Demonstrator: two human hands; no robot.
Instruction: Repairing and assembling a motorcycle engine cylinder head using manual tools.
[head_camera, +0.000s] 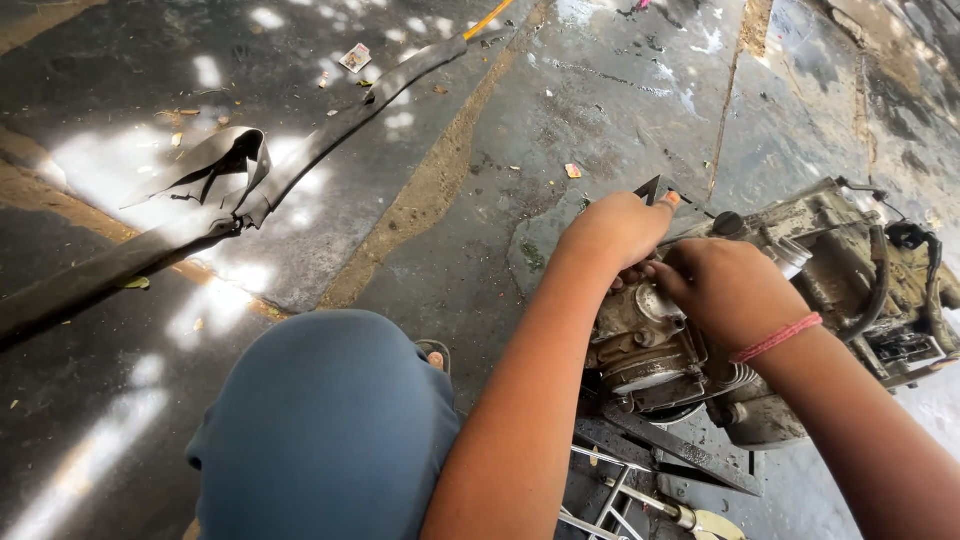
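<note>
Grip: both hands (680, 270) on engine (660, 350).

engine (690, 340): grimy dull metal | floor (600, 90): rough stone | strip (300, 160): matt rubber

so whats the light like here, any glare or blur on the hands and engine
Head view: dappled sunlight leaves blown-out white patches on the dark pavement round the torn rubber strip; the left hand, right hand and grimy engine sit in even shade, reasonably sharp; straight edges bow near the frame borders, wide-angle distortion.
</note>
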